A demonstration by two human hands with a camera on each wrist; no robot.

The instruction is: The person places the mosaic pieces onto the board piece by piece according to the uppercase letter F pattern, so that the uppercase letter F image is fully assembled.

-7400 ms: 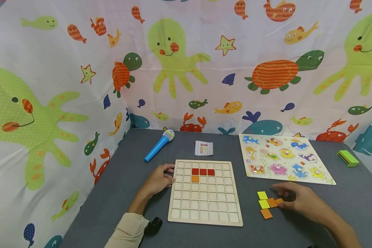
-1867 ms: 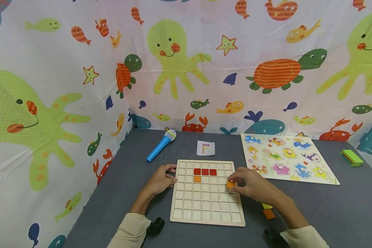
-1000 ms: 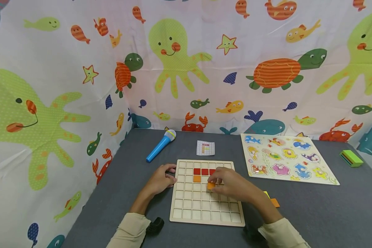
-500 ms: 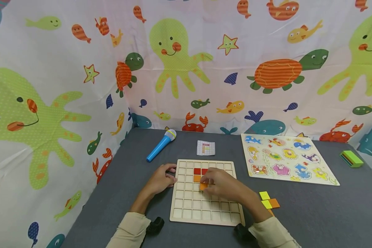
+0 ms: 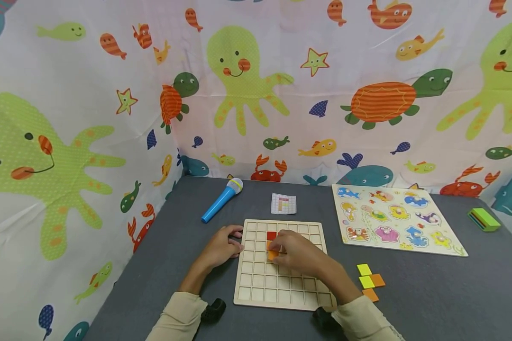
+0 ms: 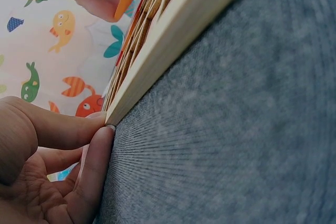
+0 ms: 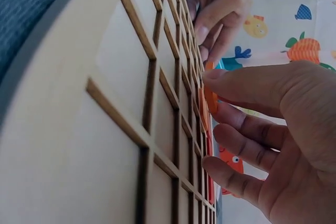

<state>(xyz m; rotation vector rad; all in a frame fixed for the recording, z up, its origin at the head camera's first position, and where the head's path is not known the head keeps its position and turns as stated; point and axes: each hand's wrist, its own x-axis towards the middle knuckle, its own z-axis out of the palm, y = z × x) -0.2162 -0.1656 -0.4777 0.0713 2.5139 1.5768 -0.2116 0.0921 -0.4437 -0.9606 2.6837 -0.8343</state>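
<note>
A wooden grid board [image 5: 286,296] lies on the table. My left hand [image 5: 219,246] holds its left edge, thumb and a finger against the side in the left wrist view. My right hand [image 5: 300,253] pinches an orange square tile [image 5: 272,255] between thumb and fingers, close over the cell below another orange tile [image 7: 203,109]. That tile sits in the grid under a red tile [image 5: 271,235]; my right hand hides the other red tiles in the head view. To the board's right lie two yellow tiles [image 5: 364,270] and two orange tiles [image 5: 378,280].
Behind the board are a printed pattern card [image 5: 283,203] and a blue toy microphone [image 5: 222,201]. A sea-animal puzzle [image 5: 394,220] lies at the back right, with a green-topped stack [image 5: 484,219] beyond it. A patterned curtain [image 5: 315,80] closes off the back.
My right hand picked the orange tile from the group at right and carried it left across the board to the column of the other orange tile. My left hand stays at the board's edge.
</note>
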